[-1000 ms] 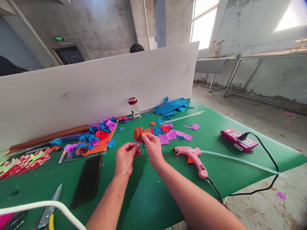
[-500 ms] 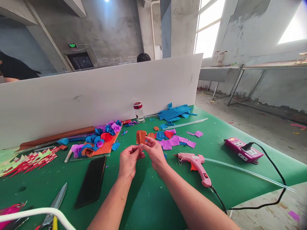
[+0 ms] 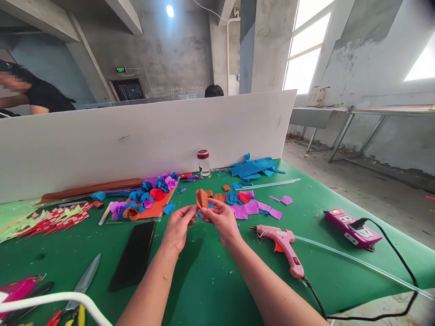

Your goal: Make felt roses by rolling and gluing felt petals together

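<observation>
A small piece of brown crepe paper (image 3: 201, 198) stands upright and curved between my hands, above the green table. My right hand (image 3: 224, 222) pinches it low on its right side. The fingers of my left hand (image 3: 177, 226) are closed at its lower left edge; the exact grip is partly hidden. Behind them lie cut pieces of purple paper (image 3: 252, 207), along with blue, red and brown ones. Finished paper roses, among them a red rose (image 3: 157, 194), sit in a cluster on the left. A pink glue gun (image 3: 280, 240) rests right of my right hand.
A black phone (image 3: 133, 256) and scissors (image 3: 86, 276) lie at left. A glass jar (image 3: 204, 167) stands before the white board (image 3: 152, 136). Blue paper (image 3: 254, 167), a purple power strip (image 3: 353, 228) and a black cable are at right. A person (image 3: 44, 93) is beyond the board.
The brown paper has gone from flat and facing me to curved and turned. My left hand has shifted slightly left of it. The camera view has tilted up a little.
</observation>
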The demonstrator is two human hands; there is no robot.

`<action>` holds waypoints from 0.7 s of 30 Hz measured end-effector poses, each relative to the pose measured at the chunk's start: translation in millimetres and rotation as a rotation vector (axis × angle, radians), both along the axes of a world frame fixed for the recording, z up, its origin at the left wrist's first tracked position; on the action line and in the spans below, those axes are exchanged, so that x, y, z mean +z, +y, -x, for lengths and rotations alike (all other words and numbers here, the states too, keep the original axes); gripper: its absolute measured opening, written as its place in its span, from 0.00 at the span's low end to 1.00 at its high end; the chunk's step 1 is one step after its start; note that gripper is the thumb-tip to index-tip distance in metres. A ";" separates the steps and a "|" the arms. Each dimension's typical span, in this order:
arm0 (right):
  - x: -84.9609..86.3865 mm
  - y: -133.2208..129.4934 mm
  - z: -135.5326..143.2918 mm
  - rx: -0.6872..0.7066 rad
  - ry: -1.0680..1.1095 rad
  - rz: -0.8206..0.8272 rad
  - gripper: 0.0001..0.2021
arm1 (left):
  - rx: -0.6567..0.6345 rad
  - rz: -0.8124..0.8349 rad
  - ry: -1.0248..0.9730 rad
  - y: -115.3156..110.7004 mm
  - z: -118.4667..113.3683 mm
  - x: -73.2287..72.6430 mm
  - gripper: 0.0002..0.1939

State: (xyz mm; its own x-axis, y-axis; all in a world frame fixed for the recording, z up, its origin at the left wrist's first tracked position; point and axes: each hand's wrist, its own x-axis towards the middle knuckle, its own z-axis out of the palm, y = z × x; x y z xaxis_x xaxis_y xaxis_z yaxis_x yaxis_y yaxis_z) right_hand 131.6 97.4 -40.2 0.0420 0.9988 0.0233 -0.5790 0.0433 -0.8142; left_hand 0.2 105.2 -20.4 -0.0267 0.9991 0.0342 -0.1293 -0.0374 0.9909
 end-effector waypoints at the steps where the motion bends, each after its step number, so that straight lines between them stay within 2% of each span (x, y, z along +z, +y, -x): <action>1: 0.0 -0.8 0.9 0.019 -0.003 0.002 0.31 | -0.050 0.014 -0.009 0.2 0.9 -1.1 0.20; 3: 0.0 -1.5 1.7 0.035 -0.011 0.011 0.32 | -0.128 0.035 -0.036 0.0 2.0 -3.0 0.18; 6: 0.2 -0.8 0.7 0.054 -0.018 0.017 0.33 | -0.155 0.059 -0.079 0.4 3.2 -5.6 0.15; 13: 0.6 -1.0 0.6 0.080 -0.012 -0.014 0.27 | -0.099 0.097 -0.153 5.0 4.0 -11.1 0.17; 21: -8.4 3.2 3.2 0.077 -0.005 -0.027 0.25 | -0.033 0.125 -0.177 3.2 2.5 -9.0 0.18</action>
State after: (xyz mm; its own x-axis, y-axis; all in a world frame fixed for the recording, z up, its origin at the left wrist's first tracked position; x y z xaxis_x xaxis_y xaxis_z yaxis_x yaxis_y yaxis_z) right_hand 128.5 100.7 -48.6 -0.0352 0.9981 0.0506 -0.5777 0.0209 -0.8160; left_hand -2.3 108.4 -29.4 0.0117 0.9956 -0.0927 -0.3010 0.0919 0.9492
